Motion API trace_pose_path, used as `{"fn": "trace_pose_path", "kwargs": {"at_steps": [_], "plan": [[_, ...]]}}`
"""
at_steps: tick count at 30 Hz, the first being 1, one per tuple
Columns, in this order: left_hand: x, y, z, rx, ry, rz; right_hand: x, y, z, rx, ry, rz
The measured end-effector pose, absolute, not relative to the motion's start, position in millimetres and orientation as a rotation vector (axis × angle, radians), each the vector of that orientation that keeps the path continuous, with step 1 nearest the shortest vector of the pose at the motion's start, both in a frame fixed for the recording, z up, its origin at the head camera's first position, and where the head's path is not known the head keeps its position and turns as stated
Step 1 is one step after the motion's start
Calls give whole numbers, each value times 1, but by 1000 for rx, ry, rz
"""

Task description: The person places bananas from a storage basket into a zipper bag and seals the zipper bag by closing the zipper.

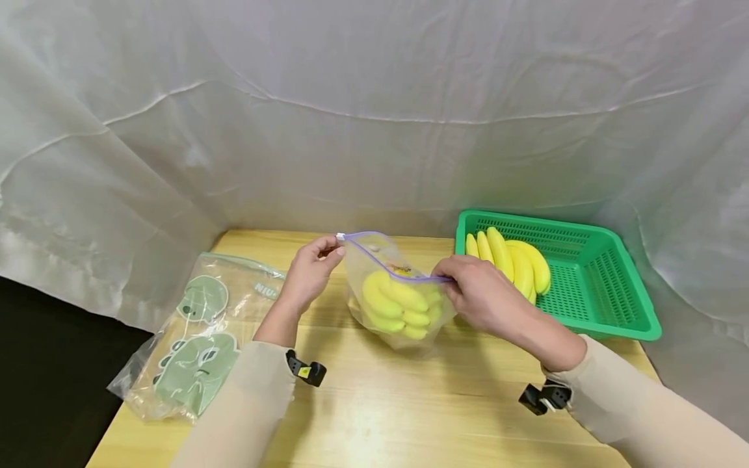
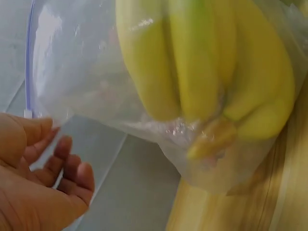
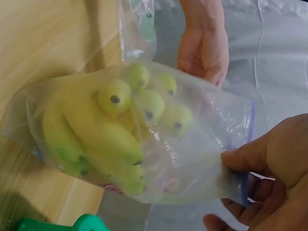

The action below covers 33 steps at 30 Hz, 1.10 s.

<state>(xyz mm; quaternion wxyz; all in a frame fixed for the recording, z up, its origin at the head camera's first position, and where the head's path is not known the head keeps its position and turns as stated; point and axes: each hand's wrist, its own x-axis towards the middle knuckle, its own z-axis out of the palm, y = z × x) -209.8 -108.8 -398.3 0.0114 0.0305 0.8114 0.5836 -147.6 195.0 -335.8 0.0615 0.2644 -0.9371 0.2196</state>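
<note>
A clear zip bag (image 1: 358, 273) with a purple seal strip stands on the table, and a bunch of yellow bananas (image 1: 389, 302) shows through its side. My left hand (image 1: 310, 270) pinches the bag's top left corner, beside a white slider (image 1: 341, 237). At the opposite top corner, my right hand (image 1: 482, 292) grips the bag's edge between thumb and fingers. In the left wrist view the bananas (image 2: 202, 62) hang low in the bag below the purple strip. The banana tips (image 3: 149, 106) face the right wrist camera through the plastic.
A green basket (image 1: 632, 286) at the right holds more bananas (image 1: 521, 263). To the left lies a flat clear bag (image 1: 234, 312) with green cartoon prints. The wooden table (image 1: 374, 409) meets a grey sheet (image 1: 374, 162) at the back.
</note>
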Motion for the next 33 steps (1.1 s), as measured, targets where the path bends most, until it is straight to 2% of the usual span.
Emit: {"fn": "trace_pose_path", "kwargs": {"at_steps": [8,15,20,26,33], "plan": [[-199,-116,-393,181,2754,1679,-164,227,-340,628,-3006,741],[-171,-129,-374,467,3139,1196,-174,252,-333,683,-2951,562],[-154,-134,-377,626,3227,927,-176,258,-333,793,-2907,421],[-149,-134,-387,584,3144,878,-179,255,-342,853,-2879,416],[-149,-133,-381,533,3114,956,-181,244,-338,847,-2903,532]]}}
